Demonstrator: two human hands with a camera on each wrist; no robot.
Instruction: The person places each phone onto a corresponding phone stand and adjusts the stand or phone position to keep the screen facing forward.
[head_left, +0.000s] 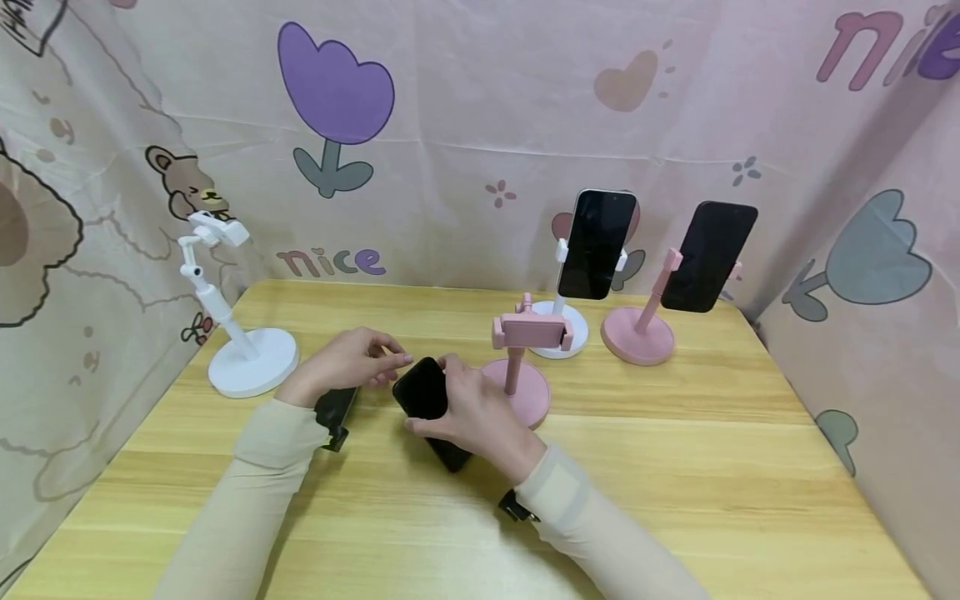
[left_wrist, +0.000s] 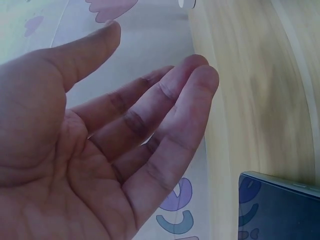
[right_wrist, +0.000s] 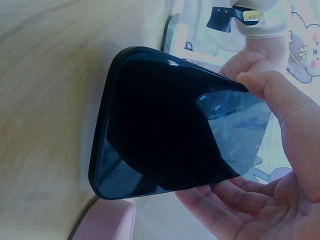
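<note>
A black smartphone [head_left: 422, 390] is in my right hand [head_left: 483, 408], gripped by its long edges between thumb and fingers. In the right wrist view the phone [right_wrist: 165, 125] slants, its lower end close to the tabletop; I cannot tell whether it touches. My left hand [head_left: 352, 362] hovers just left of the phone's upper end, fingers loosely bent, holding nothing; its palm [left_wrist: 85, 165] is bare in the left wrist view. Another dark phone [head_left: 339, 404] lies on the table, partly hidden beneath the left wrist. Right of my right hand stands a pink phone stand [head_left: 532, 332] with a vacant clamp.
On the left of the wooden table [head_left: 637, 500] stands a white phone stand [head_left: 255, 362] without a phone. Farther back, a white stand [head_left: 558, 337] bears a phone [head_left: 596, 242], and a pink stand [head_left: 637, 337] bears another phone [head_left: 708, 254]. A printed curtain [head_left: 465, 100] hangs behind.
</note>
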